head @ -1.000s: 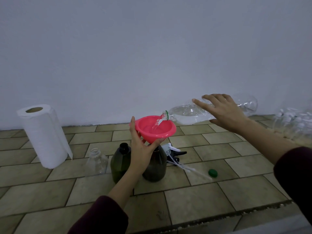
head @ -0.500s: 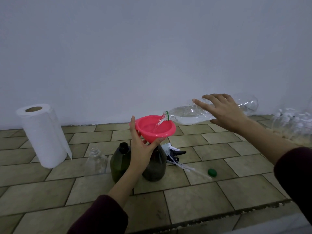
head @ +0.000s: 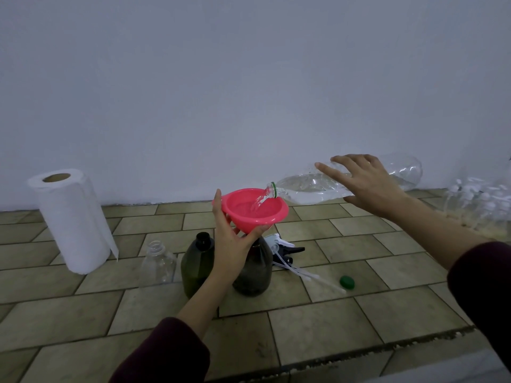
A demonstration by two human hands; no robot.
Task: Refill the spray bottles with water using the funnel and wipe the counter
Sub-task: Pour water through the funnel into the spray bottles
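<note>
Tiled counter [head: 318, 335] near edge: not yet wiped, judging by untouched white paper-towel roll [head: 72, 222] far left. Left hand [head: 231, 248] cradles pink plastic funnel [head: 250, 210] from below, fingers curled round cone, spout seated in dark round spray bottle [head: 253, 269]. Second dark green bottle [head: 197, 264] and small clear bottle [head: 158, 264] uncapped beside it; fill levels hard to read. Trigger heads [head: 282, 248] and green cap [head: 347, 281] lie right. Further back, right hand [head: 365, 183] grips large clear water bottle [head: 318, 189] tipped, fingers spread over barrel, water streaming into funnel. Refilling midway.
</note>
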